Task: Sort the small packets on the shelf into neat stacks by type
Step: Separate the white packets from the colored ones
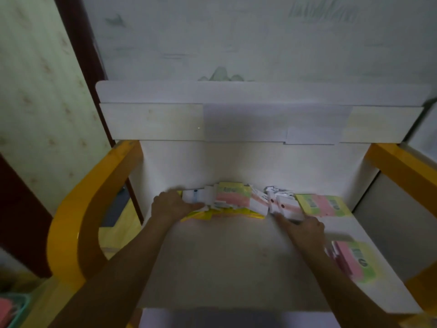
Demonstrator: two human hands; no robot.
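Observation:
A jumble of small packets lies along the back of the white shelf (224,261). My left hand (172,205) grips a bundle of white packets (197,197) at the left end of the pile. Pink-and-green packets (233,197) sit in the middle over yellow ones (236,213). My right hand (305,229) touches a group of white packets with black dots (285,205), fingers stretched toward them. A flat pink-green-yellow stack (322,205) lies at the back right. Another pink-and-green stack (352,261) lies near the right edge, blurred, partly behind my right forearm.
Yellow curved side frames (78,221) (402,166) flank the shelf. A white upper shelf edge (236,121) overhangs the back. A green basket (14,306) with pink contents sits at the lower left, below shelf level. Bare shelf surface spreads in front of the pile.

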